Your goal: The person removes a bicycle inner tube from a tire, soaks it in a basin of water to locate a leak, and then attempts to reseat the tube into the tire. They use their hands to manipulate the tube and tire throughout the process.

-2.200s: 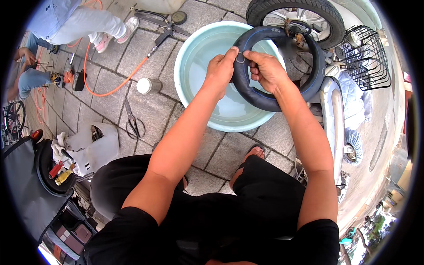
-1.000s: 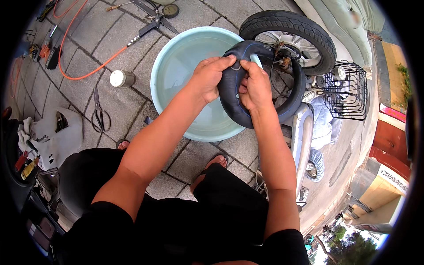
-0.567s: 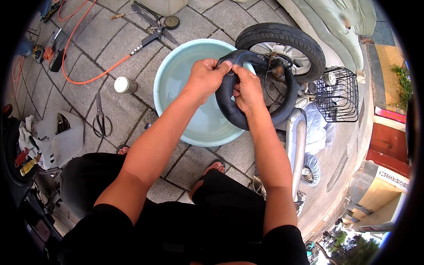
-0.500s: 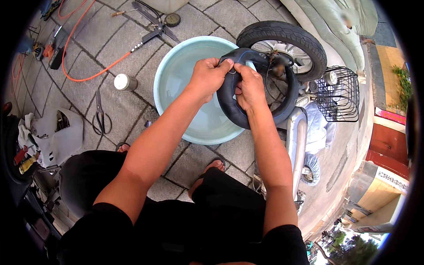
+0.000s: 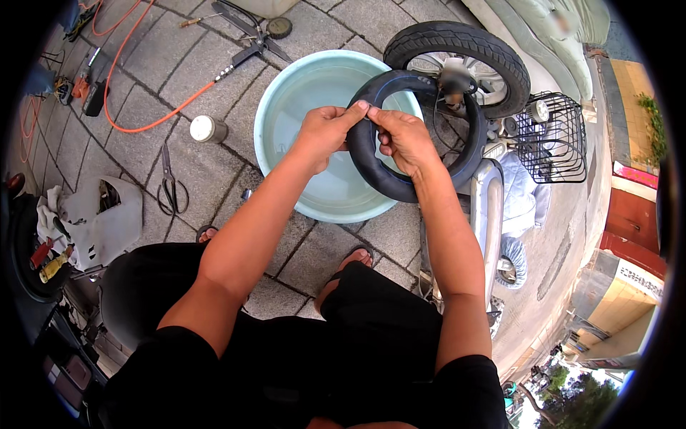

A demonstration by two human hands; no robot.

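Observation:
Both my hands grip a black inflated inner tube [image 5: 382, 177] with a thin blue line along it. It is held over the right side of a pale blue basin [image 5: 261, 129] containing water. My left hand [image 5: 325, 134] is closed on the tube's left side, thumb on top. From inside the ring, my right hand [image 5: 406, 137] pinches the same stretch, its thumb and forefinger almost touching the left thumb. Whatever lies under the fingertips is hidden. The tube's far right part reaches beside a wheel with a black tire [image 5: 511, 61].
Left of the basin are a white-lidded can [image 5: 207, 129], black scissors [image 5: 170, 187] and an orange air hose [image 5: 161, 126] joined to an inflator tool [image 5: 250, 50]. A grey plastic cover [image 5: 118, 214] lies farther left. At right are a wire basket [image 5: 561, 146] and a silver pipe [image 5: 487, 207].
The view has shifted slightly. The tube has turned a little and shows more of its ring, with my thumbs now lower on its left side. Both hands still hold it.

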